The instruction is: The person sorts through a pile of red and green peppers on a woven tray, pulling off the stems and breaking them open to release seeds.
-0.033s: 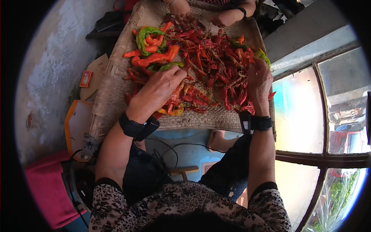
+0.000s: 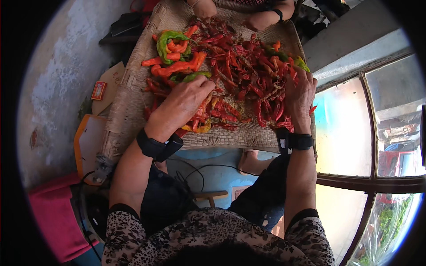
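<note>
A woven tray [image 2: 120, 111] holds wrinkled red chillies [image 2: 226, 62], fresher orange-red peppers [image 2: 177, 66] and green peppers [image 2: 166, 42]. My left hand [image 2: 182, 102] rests over the left part of the pile, its fingers curled beside a green pepper; what its fingertips hold is hidden. My right hand [image 2: 299, 95] is at the tray's right edge, fingers bent among red chillies, with a yellow-green pepper [image 2: 303, 64] just beyond them; I cannot make out what it grips. Each wrist wears a black band.
A co-worker's two hands [image 2: 259, 20] are at the tray's far end. A wall [image 2: 57, 80] stands left, with cardboard [image 2: 106, 99], a small red box [image 2: 99, 90] and pink cloth [image 2: 51, 213]. A window [image 2: 341, 133] runs along the right. Cables and feet show below the tray.
My right hand has shifted slightly to the right, with its fingers a little farther toward the tray's edge. My left hand stays in place.
</note>
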Tool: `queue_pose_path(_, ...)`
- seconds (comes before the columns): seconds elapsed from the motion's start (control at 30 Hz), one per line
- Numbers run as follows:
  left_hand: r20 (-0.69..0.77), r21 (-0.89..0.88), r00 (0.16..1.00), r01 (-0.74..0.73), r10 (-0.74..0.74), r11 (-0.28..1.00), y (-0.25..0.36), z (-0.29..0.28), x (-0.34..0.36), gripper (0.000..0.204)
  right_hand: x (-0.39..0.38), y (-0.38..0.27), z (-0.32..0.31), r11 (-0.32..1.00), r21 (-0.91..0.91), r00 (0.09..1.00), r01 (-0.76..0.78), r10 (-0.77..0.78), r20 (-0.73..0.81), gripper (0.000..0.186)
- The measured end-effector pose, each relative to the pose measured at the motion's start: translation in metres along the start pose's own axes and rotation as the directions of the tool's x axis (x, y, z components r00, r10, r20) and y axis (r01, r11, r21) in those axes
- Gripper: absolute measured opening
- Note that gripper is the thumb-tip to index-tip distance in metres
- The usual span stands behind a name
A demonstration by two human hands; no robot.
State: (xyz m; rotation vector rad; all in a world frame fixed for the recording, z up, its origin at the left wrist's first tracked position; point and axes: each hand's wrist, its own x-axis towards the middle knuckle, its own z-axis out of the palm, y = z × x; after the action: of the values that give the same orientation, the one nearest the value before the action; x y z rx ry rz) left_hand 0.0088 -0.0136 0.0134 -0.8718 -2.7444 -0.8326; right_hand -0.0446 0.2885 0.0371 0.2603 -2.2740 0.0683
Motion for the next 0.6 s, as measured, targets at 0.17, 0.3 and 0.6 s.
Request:
queue_pose_path(0.17,-0.053,-0.039,0.997,-0.055,0.053,0.998,0.001,0.005,0.002,0.042,-0.023,-0.048,0.000,0.843,0.514,0.901,-0.156,-0.091,0.424,0.023)
queue_pose_path(0.3,-0.047,-0.017,0.998,-0.029,0.029,0.999,0.002,0.004,0.002,0.042,-0.055,-0.082,0.022,0.810,0.581,0.805,0.082,-0.397,0.441,0.028)
queue_pose_path(0.6,-0.076,0.016,0.997,-0.011,0.012,1.000,0.005,0.004,0.001,0.039,-0.043,-0.089,0.012,0.880,0.461,0.728,0.118,-0.392,0.563,0.024)
